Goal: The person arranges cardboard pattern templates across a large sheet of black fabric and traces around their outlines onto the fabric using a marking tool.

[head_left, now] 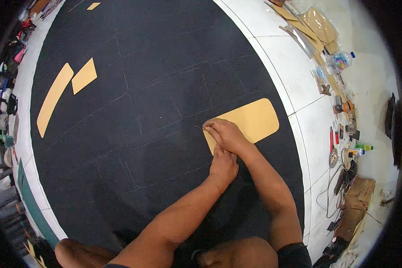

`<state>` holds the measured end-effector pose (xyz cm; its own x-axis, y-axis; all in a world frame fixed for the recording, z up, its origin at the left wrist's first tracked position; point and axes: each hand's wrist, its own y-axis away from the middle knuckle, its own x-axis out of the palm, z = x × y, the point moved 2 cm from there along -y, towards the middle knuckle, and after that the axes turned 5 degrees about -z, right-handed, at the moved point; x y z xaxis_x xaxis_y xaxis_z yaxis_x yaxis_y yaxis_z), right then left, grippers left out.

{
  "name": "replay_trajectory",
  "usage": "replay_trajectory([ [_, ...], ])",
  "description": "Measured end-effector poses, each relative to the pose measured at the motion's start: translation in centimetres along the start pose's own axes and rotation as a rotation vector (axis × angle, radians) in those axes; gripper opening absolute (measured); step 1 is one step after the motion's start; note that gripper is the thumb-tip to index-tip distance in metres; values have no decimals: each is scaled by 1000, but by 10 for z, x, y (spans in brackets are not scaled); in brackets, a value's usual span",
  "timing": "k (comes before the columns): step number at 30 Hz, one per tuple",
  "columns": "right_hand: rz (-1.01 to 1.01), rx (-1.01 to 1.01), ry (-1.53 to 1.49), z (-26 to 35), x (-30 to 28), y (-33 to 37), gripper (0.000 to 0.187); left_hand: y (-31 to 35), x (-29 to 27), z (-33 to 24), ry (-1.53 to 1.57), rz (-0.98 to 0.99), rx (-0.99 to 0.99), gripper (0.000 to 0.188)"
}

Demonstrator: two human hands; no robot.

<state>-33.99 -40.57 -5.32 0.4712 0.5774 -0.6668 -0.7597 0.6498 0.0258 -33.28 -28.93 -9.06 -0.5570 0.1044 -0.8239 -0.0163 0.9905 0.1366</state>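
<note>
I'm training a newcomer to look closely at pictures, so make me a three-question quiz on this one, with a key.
1. Which hand is nearer the upper-left corner of the large yellow piece?
2. How many other yellow pieces lie on the black sheet?
3. The blue-capped bottle is: a) left of the sheet, b) right of it, c) on it.

Key:
1. The right hand; the left hand is lower in the picture.
2. Three: a long curved piece, a four-sided piece, a small piece.
3. b
</note>
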Motion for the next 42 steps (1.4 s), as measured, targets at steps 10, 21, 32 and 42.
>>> replay_trajectory([
  [10, -285, 136, 2, -19, -9, -2, 27, -3, -10, -6, -132, 37, -35, 67],
  [21, -475, 273, 111, -70, -64, 6, 26, -9, -11, -5, -163, -27, 11, 64],
  [32, -661, 473, 76, -135, -119, 12, 23, -24, -15, -8, -234, 39, 6, 51],
  [42, -774, 564, 17, -142, -115, 11, 24, -25, -23, -12, -297, 69, -30, 56],
])
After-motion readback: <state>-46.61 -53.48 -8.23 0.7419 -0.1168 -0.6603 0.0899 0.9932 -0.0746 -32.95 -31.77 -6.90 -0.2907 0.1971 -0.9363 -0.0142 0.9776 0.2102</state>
